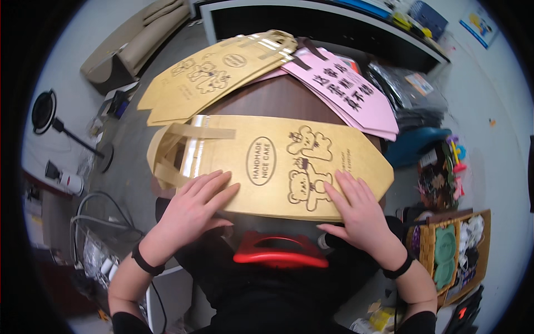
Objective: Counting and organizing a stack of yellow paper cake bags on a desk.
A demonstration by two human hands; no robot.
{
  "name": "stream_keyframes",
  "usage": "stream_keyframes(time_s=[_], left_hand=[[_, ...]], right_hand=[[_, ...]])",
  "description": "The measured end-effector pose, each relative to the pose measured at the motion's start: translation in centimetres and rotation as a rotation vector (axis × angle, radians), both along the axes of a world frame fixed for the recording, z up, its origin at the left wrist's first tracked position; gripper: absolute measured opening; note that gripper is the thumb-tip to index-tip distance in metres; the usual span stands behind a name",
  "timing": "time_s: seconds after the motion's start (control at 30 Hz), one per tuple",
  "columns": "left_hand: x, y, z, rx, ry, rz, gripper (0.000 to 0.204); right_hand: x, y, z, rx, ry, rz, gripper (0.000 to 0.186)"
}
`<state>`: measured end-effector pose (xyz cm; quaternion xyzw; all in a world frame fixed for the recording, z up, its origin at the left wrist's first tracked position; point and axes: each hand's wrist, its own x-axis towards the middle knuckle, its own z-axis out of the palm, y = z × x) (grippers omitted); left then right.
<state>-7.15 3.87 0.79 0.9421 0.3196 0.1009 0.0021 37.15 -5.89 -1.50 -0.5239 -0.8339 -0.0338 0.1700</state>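
A flat tan tote bag [272,145] with drawn bears and an oval print lies across the near side of the table, its looped handles [172,147] pointing left. Several layers show at its near edge, so it seems to top a stack. My left hand [194,203] rests on its lower left part near the handles, fingers stretched out. On the lower right part lies my right hand [359,214], fingers also extended flat. Both thumbs stick out past the bag's near edge. Farther back are more tan tote bags [211,69] and, to the right, pink tote bags [339,83] with black print.
The dark brown table [256,104] shows between the piles. Plastic-wrapped packages [409,92] are stacked at the right. A red stool-like seat edge [281,257] is below my hands. Right of me stands a wicker basket [436,253]; a black round-headed stand [72,131] is at left.
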Motion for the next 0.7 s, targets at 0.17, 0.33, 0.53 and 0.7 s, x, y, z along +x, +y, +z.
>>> stream_keyframes(time_s=[0.17, 0.33, 0.53, 0.7], left_hand=[[-4.5, 2.5, -4.9, 0.079, 0.012, -0.043, 0.094], [-6.4, 4.2, -6.7, 0.107, -0.034, -0.056, 0.091], [-6.5, 6.1, -7.7, 0.192, -0.029, -0.068, 0.090], [-6.4, 8.0, -8.3, 0.122, -0.023, -0.091, 0.088]], right_hand=[[-2.3, -0.1, -3.0, 0.020, -0.109, -0.074, 0.107], [-4.1, 1.0, -4.9, 0.090, -0.003, -0.118, 0.107], [-4.0, 2.2, -6.3, 0.139, 0.082, -0.169, 0.105], [-7.0, 4.9, -8.2, 0.294, 0.128, -0.127, 0.100]])
